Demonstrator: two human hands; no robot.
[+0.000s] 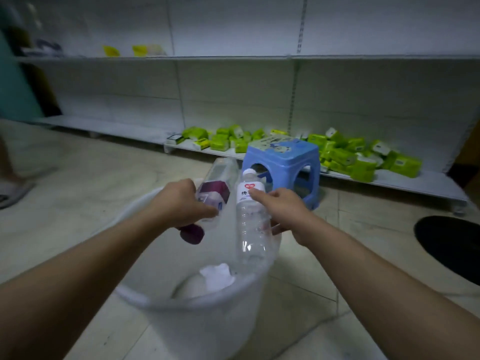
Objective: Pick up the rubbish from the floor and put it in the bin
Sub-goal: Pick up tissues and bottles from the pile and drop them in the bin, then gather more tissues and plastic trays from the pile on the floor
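Note:
A white plastic bin (207,300) stands on the tiled floor right below me, with crumpled white paper (217,278) inside. My left hand (179,201) holds a clear bottle with a purple label (215,188) and a purple cap, tilted cap-down over the bin's mouth. My right hand (280,209) grips an upright clear water bottle with a white cap (250,224), its base just above the bin's right rim. The two bottles are side by side, almost touching.
A blue plastic stool (283,162) stands just behind the bin. White shelving (259,100) lines the wall, with green packets (350,157) heaped on its bottom shelf. A black round mat (452,245) lies at the right. Someone's slippered foot (13,190) is at the far left.

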